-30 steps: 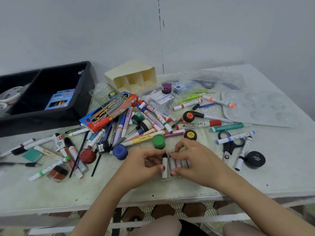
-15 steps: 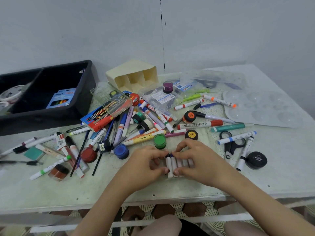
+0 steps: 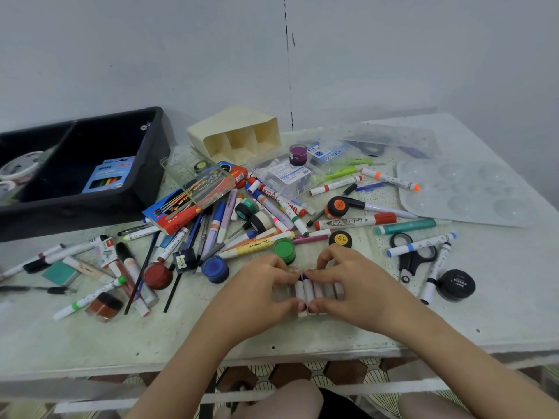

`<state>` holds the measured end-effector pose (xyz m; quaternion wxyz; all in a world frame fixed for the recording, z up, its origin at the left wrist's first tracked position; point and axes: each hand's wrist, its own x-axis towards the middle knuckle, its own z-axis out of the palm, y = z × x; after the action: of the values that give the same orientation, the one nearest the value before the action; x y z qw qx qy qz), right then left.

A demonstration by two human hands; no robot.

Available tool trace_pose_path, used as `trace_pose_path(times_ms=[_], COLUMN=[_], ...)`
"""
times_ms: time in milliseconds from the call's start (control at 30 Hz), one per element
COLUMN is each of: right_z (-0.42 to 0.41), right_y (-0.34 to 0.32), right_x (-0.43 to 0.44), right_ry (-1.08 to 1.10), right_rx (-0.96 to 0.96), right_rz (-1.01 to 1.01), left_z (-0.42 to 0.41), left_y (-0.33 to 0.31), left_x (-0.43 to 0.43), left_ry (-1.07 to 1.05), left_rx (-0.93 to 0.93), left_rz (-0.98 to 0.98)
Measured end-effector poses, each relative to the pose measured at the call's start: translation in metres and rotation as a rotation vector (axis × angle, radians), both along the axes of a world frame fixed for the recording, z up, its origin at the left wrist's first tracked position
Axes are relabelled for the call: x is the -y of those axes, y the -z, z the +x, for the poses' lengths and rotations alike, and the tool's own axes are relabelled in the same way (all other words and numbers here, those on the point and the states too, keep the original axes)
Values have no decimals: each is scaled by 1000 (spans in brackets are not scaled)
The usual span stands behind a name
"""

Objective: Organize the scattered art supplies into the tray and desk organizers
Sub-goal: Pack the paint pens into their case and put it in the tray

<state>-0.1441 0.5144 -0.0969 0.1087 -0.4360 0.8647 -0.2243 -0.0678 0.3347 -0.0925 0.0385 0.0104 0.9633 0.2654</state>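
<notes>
Head view: both hands meet at six o'clock on the table point(image 3: 90, 343). The left hand point(image 3: 257, 294) and right hand point(image 3: 357, 285) each pinch the row of markers point(image 3: 314, 293), which lie side by side, between thumb and curled fingers. The markers look light, stiff, smooth and round, so they would likely roll or fan apart; squeezing the row mid-barrel from both sides seems safest. The tray point(image 3: 90, 207) sits at ten o'clock, the organizer point(image 3: 211, 128) at twelve.

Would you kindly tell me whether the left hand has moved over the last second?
Yes. Against the green paint pot, the left hand has edged right, its fingers now meeting the right hand over the white markers.
</notes>
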Motion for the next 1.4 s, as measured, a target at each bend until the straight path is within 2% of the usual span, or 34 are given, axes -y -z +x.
trace_pose_path(times_ms=[133, 300, 400, 533, 700, 967, 1200, 1400], right_z=[1, -8, -20, -40, -68, -77, -77, -77], right_y=[-4, -13, -18, -21, -15, -8, -8, -13], right_x=[1, 1, 7, 25, 49, 67, 72, 66], right_ry=[-15, -59, -25, 81, 181, 213, 257, 305], right_rx=[-101, -20, 7, -106, -277, -318, -340, -304], right_rz=[42, 47, -28, -84, 5, 8, 30, -3], left_z=[0, 0, -1, -9, -28, -47, -52, -53], left_y=[-1, -2, -7, -17, -18, -17, -20, -19], left_x=[2, 3, 9, 28, 54, 69, 75, 74], left_ry=[10, 7, -50, -214, -362, -347, -258, -284], left_rx=[-36, -75, -169, -319, -213, -25, 35, 49], left_rz=[-73, 6, 122, 40, -143, -284, -229, -129])
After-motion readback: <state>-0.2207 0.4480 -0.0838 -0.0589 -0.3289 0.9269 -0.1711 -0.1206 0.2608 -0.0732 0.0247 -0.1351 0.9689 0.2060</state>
